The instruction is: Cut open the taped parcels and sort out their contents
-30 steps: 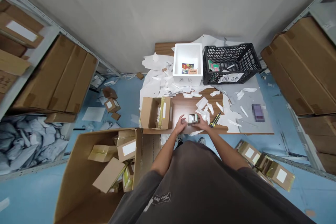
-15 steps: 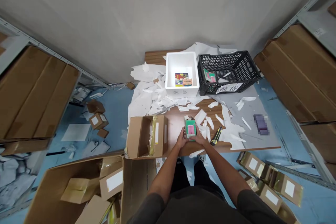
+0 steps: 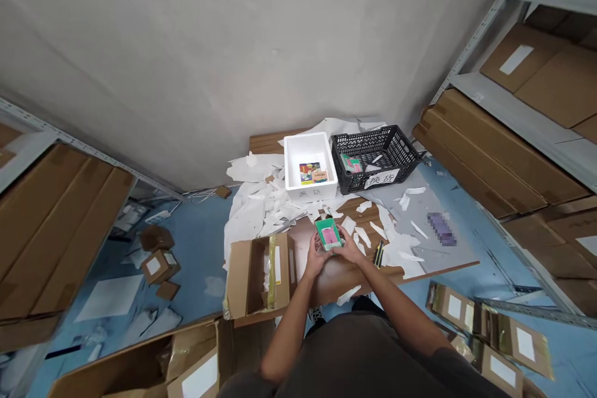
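Observation:
A small green box with a pink panel (image 3: 329,234) is held between my two hands above the wooden table. My left hand (image 3: 316,255) grips its left side, and my right hand (image 3: 349,246) wraps its lower right side; both are closed on it. The box's far end looks open, with a flap sticking up. To the left stands an open cardboard box (image 3: 239,278) with clear tape along its edge. A yellow and black utility knife (image 3: 378,254) lies just right of my right hand among torn white paper scraps (image 3: 362,237).
Behind my hands stand a white bin (image 3: 310,192) holding colourful boxes and a black plastic crate (image 3: 380,165) with green-pink boxes inside. A purple blurred item (image 3: 441,228) lies at the right. A large carton (image 3: 140,348) of boxes sits lower left; shelves flank both sides.
The view has tilted up and turned, so the table appears lower. My hands have lifted and tilted the green box, its printed face now turned more toward me.

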Action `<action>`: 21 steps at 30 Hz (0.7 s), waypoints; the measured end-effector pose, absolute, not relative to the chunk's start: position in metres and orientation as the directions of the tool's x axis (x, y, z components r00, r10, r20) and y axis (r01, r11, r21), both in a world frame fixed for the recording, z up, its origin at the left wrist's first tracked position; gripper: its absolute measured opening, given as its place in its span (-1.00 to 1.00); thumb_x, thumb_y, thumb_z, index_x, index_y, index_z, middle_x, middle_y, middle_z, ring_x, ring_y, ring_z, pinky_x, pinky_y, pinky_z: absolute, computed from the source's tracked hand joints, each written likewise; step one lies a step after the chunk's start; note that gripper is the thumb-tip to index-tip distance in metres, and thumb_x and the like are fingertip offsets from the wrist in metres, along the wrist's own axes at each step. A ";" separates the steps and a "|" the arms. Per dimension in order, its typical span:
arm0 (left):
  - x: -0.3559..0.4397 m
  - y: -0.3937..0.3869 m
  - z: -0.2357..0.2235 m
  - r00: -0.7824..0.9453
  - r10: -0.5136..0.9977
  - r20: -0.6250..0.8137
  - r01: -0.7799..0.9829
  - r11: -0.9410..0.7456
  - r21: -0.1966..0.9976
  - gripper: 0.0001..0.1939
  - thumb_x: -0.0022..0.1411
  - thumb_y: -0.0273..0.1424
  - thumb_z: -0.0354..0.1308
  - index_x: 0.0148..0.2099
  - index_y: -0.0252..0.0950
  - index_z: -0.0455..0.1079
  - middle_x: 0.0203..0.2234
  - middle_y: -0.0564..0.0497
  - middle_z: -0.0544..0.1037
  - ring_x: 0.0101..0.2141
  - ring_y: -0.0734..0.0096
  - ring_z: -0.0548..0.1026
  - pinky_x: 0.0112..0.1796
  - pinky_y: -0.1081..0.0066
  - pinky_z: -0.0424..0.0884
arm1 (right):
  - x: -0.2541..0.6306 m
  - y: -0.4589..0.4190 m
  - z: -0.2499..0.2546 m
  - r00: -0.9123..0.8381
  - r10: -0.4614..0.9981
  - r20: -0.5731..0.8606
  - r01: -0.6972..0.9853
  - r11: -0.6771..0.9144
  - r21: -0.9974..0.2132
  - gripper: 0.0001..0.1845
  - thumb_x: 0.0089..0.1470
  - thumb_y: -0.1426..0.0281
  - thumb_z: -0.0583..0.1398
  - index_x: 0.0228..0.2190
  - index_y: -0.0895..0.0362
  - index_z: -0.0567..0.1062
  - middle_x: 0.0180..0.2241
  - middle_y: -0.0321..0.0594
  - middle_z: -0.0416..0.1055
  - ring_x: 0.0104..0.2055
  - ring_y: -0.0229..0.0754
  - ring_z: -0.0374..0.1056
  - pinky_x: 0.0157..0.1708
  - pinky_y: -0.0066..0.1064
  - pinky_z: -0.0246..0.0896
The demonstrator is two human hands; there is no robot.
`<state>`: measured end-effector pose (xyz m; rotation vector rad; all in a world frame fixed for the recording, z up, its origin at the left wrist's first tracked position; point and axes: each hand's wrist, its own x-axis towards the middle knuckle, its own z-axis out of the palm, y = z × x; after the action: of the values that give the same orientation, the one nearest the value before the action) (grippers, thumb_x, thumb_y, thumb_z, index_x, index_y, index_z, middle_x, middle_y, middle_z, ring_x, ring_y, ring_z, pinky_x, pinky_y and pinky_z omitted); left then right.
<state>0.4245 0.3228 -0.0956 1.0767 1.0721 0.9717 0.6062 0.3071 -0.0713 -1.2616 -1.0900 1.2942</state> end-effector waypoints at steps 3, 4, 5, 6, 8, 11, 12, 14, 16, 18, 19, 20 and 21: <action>0.459 0.360 -0.069 0.242 0.961 -0.134 -0.043 0.149 0.988 0.14 -0.05 -0.06 0.61 0.46 -0.06 0.13 0.26 -0.23 0.47 0.24 -0.03 0.50 0.18 0.07 0.49 | 0.641 0.336 -0.053 0.092 0.994 -0.061 -0.077 -0.054 -0.996 0.06 -0.18 0.37 0.44 0.38 -0.15 0.38 0.37 -0.12 0.38 0.38 0.17 0.34 0.37 0.05 0.28; 0.476 0.373 -0.060 0.260 0.958 -0.124 -0.030 0.137 0.990 0.12 -0.02 -0.06 0.61 0.46 -0.05 0.12 0.25 -0.23 0.48 0.23 -0.02 0.50 0.13 0.11 0.52 | 0.657 0.346 -0.049 0.117 0.992 -0.046 -0.085 -0.036 -0.996 0.06 -0.18 0.36 0.45 0.39 -0.14 0.38 0.38 -0.11 0.37 0.38 0.17 0.33 0.36 0.03 0.29; 0.494 0.386 -0.052 0.279 0.953 -0.116 -0.020 0.126 0.992 0.09 -0.01 -0.07 0.60 0.45 -0.04 0.13 0.25 -0.22 0.48 0.23 -0.01 0.50 0.09 0.15 0.54 | 0.675 0.356 -0.046 0.144 0.989 -0.031 -0.091 -0.018 -0.996 0.07 -0.17 0.35 0.45 0.40 -0.13 0.36 0.38 -0.11 0.37 0.39 0.17 0.33 0.36 0.02 0.29; 0.515 0.399 -0.045 0.300 0.948 -0.109 -0.010 0.118 0.993 0.06 0.01 -0.09 0.60 0.44 -0.04 0.14 0.25 -0.22 0.48 0.23 0.00 0.50 0.04 0.19 0.56 | 0.695 0.366 -0.044 0.174 0.985 -0.015 -0.094 0.001 -0.996 0.08 -0.16 0.34 0.46 0.40 -0.13 0.34 0.37 -0.11 0.37 0.40 0.17 0.32 0.37 0.02 0.28; 0.559 0.425 -0.034 0.343 0.934 -0.104 0.018 0.104 0.994 -0.01 0.05 -0.09 0.58 0.41 -0.04 0.17 0.27 -0.22 0.48 0.22 0.02 0.51 -0.05 0.25 0.57 | 0.737 0.385 -0.042 0.234 0.972 -0.001 -0.091 0.021 -0.996 0.09 -0.13 0.31 0.46 0.42 -0.13 0.30 0.35 -0.10 0.40 0.38 0.17 0.34 0.36 0.03 0.29; 0.627 0.463 -0.026 0.399 0.912 -0.098 0.062 0.080 0.995 -0.09 0.11 -0.02 0.53 0.37 -0.06 0.21 0.29 -0.22 0.47 0.22 0.04 0.52 -0.10 0.29 0.57 | 0.801 0.414 -0.044 0.326 0.945 -0.015 -0.073 0.009 -0.997 0.07 -0.09 0.27 0.46 0.42 -0.13 0.25 0.29 -0.07 0.46 0.30 0.18 0.42 0.31 0.08 0.35; 0.647 0.475 -0.026 0.413 0.906 -0.090 0.063 0.070 0.996 -0.11 0.12 0.00 0.52 0.37 -0.07 0.22 0.30 -0.22 0.46 0.21 0.05 0.52 -0.09 0.29 0.57 | 0.820 0.424 -0.046 0.352 0.936 -0.019 -0.062 0.003 -0.998 0.06 -0.09 0.25 0.47 0.41 -0.13 0.26 0.26 -0.06 0.48 0.27 0.19 0.45 0.29 0.09 0.37; 0.683 0.499 -0.025 0.432 0.900 -0.061 0.043 0.047 0.998 -0.11 0.12 0.01 0.51 0.36 -0.08 0.22 0.31 -0.23 0.46 0.20 0.05 0.52 -0.06 0.26 0.57 | 0.853 0.448 -0.050 0.395 0.919 -0.014 -0.041 0.002 -0.999 0.05 -0.10 0.23 0.47 0.39 -0.10 0.27 0.21 -0.04 0.51 0.23 0.20 0.48 0.26 0.11 0.39; 0.712 0.524 -0.025 0.435 0.900 -0.030 0.007 0.030 1.000 -0.10 0.12 0.02 0.50 0.38 -0.11 0.22 0.30 -0.25 0.48 0.18 0.06 0.53 -0.01 0.21 0.56 | 0.877 0.476 -0.050 0.408 0.913 0.000 -0.038 0.017 -0.999 0.02 -0.10 0.19 0.48 0.37 -0.08 0.31 0.18 -0.03 0.53 0.19 0.21 0.50 0.23 0.11 0.41; 0.733 0.548 -0.023 0.414 0.910 -0.005 -0.023 0.016 1.000 -0.07 0.14 0.02 0.49 0.41 -0.14 0.20 0.27 -0.27 0.51 0.17 0.06 0.54 0.07 0.15 0.53 | 0.894 0.505 -0.045 0.390 0.920 0.024 -0.047 0.046 -0.998 -0.02 -0.07 0.14 0.48 0.35 -0.06 0.34 0.18 -0.02 0.54 0.20 0.21 0.51 0.24 0.09 0.41; 0.740 0.560 -0.021 0.401 0.916 0.000 -0.031 0.013 0.999 -0.06 0.15 0.02 0.49 0.42 -0.16 0.20 0.26 -0.27 0.52 0.18 0.06 0.53 0.13 0.12 0.50 | 0.901 0.520 -0.042 0.379 0.925 0.036 -0.048 0.058 -0.997 -0.04 -0.05 0.10 0.47 0.34 -0.04 0.36 0.19 -0.02 0.54 0.21 0.21 0.50 0.25 0.08 0.39; 0.746 0.572 -0.019 0.383 0.924 -0.001 -0.030 0.014 0.999 -0.05 0.15 0.03 0.48 0.44 -0.18 0.20 0.26 -0.28 0.52 0.20 0.05 0.52 0.18 0.09 0.47 | 0.906 0.534 -0.038 0.369 0.928 0.046 -0.037 0.065 -0.997 -0.07 -0.02 0.07 0.46 0.33 -0.02 0.39 0.20 0.00 0.54 0.22 0.20 0.49 0.27 0.08 0.38; 0.750 0.583 -0.016 0.359 0.933 -0.006 -0.021 0.015 1.000 -0.04 0.15 0.03 0.48 0.44 -0.19 0.20 0.28 -0.28 0.50 0.23 0.04 0.51 0.22 0.08 0.43 | 0.911 0.547 -0.035 0.366 0.929 0.053 -0.013 0.062 -0.998 -0.10 0.00 0.03 0.44 0.32 0.00 0.42 0.21 0.01 0.53 0.23 0.20 0.48 0.29 0.08 0.36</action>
<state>0.7503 0.5831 -0.0162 1.3364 0.9244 0.9387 0.9114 0.5466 -0.0352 -1.3040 -0.9405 0.9010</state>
